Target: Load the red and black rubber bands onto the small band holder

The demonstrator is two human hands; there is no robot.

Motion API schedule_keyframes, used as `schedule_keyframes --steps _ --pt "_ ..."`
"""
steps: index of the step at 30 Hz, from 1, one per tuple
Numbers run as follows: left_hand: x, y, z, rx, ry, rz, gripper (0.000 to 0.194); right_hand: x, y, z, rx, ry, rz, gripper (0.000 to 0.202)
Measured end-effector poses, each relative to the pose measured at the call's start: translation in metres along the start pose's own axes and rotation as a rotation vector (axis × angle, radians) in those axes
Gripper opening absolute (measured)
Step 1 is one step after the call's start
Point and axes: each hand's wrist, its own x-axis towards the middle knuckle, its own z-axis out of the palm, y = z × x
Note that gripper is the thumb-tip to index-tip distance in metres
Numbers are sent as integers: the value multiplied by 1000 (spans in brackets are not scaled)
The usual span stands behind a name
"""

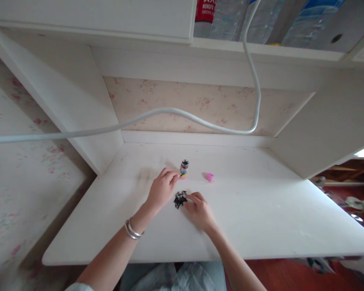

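A small clear jar with a colourful label stands upright, with black bits showing inside. Just in front of it, my left hand is closed in a pinch, a tiny dark piece at its fingertips that looks like a black rubber band. Below lies a loose pile of thin black rubber bands on the white desk. My right hand is at the pile's right edge, thumb and index finger apart and touching the bands. A pink cap rests to the right of the jar.
A white cable hangs across the view in front of the desk's back wall. Overhead, a shelf holds plastic bottles. Side panels bound the desk left and right. Various items lie on the red floor at right.
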Motion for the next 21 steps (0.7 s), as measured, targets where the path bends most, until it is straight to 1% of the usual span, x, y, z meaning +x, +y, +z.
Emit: schedule_keyframes --steps 3,5,9,12,15,18,21 --pt "31 5 -1 28 25 51 24 -11 -2 7 -145 -17 -37 33" --pt "48 8 0 60 21 67 25 -11 -4 7 -205 -5 -39 29" --pt "72 9 9 139 -13 62 26 -9 -5 5 -208 31 -35 23" --pt "77 5 17 190 -47 45 25 -9 -5 5 -186 45 -30 23" --pt "77 2 22 234 -86 34 24 -10 -5 7 -193 51 -14 19" --pt "75 -1 23 253 -111 25 24 -10 -5 8 -203 51 -10 21" --pt "74 -2 23 226 -118 25 25 -10 -5 7 -170 57 -18 20"
